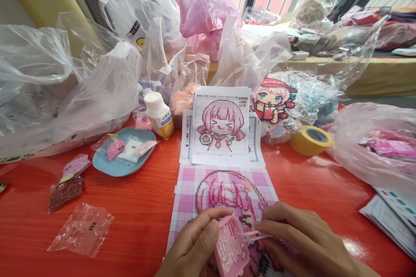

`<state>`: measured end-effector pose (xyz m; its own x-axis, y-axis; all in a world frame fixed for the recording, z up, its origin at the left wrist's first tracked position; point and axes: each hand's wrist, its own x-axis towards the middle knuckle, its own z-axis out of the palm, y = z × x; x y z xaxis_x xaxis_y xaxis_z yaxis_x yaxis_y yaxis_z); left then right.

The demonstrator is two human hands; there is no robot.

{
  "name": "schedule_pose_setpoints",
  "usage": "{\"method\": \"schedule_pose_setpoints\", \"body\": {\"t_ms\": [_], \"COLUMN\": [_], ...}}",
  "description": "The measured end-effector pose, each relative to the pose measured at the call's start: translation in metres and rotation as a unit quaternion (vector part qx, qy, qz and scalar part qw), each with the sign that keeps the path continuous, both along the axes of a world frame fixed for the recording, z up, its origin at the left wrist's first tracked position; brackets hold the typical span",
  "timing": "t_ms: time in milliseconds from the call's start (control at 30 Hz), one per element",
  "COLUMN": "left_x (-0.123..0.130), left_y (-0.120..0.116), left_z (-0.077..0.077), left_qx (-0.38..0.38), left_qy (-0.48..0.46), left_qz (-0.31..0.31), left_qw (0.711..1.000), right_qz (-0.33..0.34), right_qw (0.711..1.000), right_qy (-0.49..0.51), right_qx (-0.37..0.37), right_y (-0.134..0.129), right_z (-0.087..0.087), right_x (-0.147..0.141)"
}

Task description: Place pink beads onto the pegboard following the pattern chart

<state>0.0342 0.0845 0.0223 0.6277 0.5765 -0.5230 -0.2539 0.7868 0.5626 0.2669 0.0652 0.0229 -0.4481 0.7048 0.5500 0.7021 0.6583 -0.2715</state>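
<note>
My left hand (195, 242) is closed on a small pink ridged bead tray (231, 244) filled with pale fuse beads. From the right, my right hand (299, 236) pinches a pair of light plastic tweezers (253, 236), whose tips reach the tray's right edge. Under both hands lies a pegboard (186, 186) over a pink checked sheet, bearing a partly covered bead picture (227, 188) of a pink-haired figure. A printed pattern (221, 125) of such a figure leans behind it. My hands hide the lower part of the bead picture.
On the left are a blue plate (107, 166) with bead bags, more bead packets (66, 192) and a clear bag marked H2 (84, 229). A white bottle (159, 114), yellow tape roll (311, 140), finished bead figure (273, 99) and plastic bags (110, 82) stand around.
</note>
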Motion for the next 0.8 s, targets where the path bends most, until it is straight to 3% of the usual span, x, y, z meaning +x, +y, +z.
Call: {"method": "schedule_pose_setpoints", "body": {"t_ms": [800], "left_x": [-0.0013], "left_y": [0.0006], "left_z": [-0.0045], "left_qx": [0.036], "left_qy": [0.004], "left_qz": [-0.006], "left_qw": [0.999], "right_qz": [0.004], "right_qw": [1.0], "right_qy": [-0.009], "right_qx": [0.011], "right_y": [0.0027], "right_z": [0.0068], "right_x": [-0.0019]}}
